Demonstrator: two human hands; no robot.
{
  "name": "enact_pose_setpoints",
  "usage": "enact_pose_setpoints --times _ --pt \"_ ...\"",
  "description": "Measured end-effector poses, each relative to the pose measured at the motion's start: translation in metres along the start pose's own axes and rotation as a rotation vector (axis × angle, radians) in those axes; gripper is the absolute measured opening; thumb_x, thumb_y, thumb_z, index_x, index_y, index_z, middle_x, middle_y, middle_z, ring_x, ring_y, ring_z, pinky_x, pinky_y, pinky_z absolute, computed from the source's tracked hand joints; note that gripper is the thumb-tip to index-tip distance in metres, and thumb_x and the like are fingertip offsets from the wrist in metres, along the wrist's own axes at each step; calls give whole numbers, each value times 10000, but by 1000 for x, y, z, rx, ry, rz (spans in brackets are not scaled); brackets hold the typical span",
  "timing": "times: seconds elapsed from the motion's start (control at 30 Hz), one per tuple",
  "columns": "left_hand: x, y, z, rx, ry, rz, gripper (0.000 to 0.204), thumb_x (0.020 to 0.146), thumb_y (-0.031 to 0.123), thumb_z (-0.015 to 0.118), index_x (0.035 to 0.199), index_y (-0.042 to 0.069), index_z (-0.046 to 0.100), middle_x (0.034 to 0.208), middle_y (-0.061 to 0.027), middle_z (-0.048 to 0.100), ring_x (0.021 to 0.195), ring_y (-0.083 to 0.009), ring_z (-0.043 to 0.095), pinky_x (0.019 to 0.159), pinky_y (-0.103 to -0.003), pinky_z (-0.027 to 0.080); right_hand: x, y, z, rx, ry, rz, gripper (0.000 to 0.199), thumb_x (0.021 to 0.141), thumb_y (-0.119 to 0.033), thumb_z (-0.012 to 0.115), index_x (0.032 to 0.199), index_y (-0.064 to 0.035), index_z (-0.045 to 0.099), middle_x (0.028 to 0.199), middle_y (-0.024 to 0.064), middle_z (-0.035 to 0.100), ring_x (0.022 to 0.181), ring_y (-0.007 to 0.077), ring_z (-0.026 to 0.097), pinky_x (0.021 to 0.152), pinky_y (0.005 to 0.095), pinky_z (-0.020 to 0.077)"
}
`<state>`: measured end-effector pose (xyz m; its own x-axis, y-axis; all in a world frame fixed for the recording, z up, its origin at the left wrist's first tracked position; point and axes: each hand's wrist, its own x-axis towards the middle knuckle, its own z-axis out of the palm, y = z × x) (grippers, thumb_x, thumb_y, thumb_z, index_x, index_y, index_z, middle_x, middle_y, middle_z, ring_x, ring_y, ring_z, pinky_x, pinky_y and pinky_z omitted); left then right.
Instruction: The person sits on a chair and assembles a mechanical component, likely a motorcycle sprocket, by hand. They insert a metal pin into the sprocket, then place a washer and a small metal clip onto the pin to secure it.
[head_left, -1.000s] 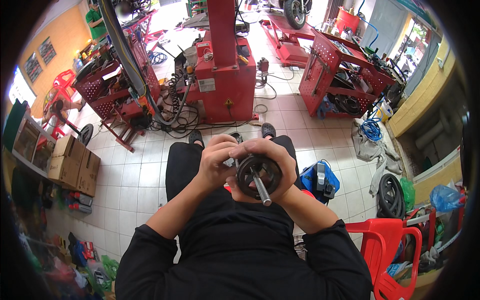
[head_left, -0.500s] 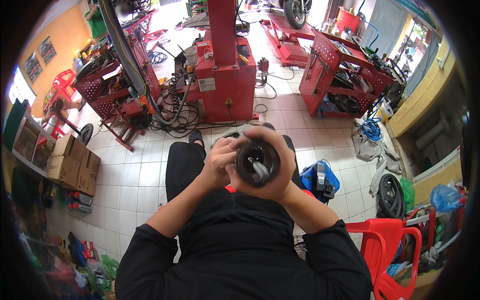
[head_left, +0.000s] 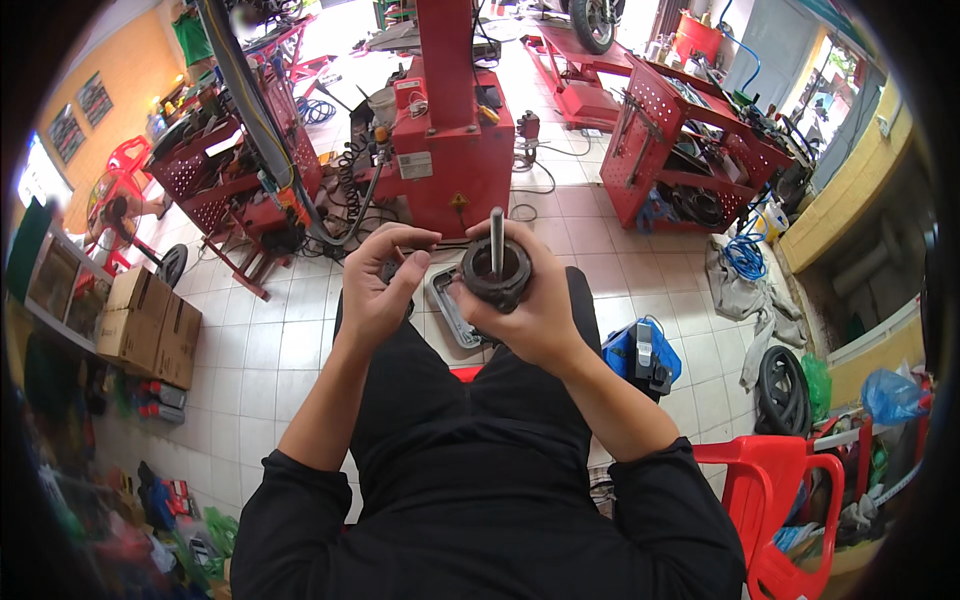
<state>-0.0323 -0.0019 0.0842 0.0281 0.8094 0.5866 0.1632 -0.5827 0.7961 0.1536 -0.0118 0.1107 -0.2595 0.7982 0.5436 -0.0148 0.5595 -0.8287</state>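
Observation:
My right hand [head_left: 545,318] is wrapped round a dark, hollow cylindrical metal part [head_left: 492,296] with a rough rim, its open end facing up toward me. A shiny metal rod [head_left: 497,240] rises from inside its bore; how it is seated down there is hidden. Left of the part, my left hand [head_left: 378,290] is raised and apart from it, thumb and forefinger spread, with nothing seen between them. Below and between my knees a grey tray-like case [head_left: 455,315] lies on the floor, partly covered by my right hand.
A red machine with a post [head_left: 458,185] stands ahead, hoses and cables around its base. Red tool carts [head_left: 640,150] flank it. A blue bag [head_left: 615,350] lies right of my knees, a red chair [head_left: 765,480] at lower right, cardboard boxes [head_left: 135,330] at left.
My left hand has come off the cylindrical part and moved left and up. The part has tilted and risen slightly in view, its rod now sticking out, and the grey case has come into sight.

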Motion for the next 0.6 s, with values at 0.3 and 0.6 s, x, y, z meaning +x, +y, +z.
enact_pose_setpoints --times 0.3,0.6 --pt "-6 34 4 134 -81 526 447 589 172 834 993 55 682 1040 -118 582 965 -244 571 828 -342 462 -12 6 7 -186 -109 -219 673 600 -145 823 1185 -32 512 1070 146 624 960 272 656 820 343 519" --pt "-13 51 10 205 51 582 425 504 158 831 899 101 683 945 -70 598 917 -256 558 776 -360 449 -14 18 6 -247 -116 -506 724 560 -179 840 1193 -48 513 1047 147 616 933 332 627 798 384 510"
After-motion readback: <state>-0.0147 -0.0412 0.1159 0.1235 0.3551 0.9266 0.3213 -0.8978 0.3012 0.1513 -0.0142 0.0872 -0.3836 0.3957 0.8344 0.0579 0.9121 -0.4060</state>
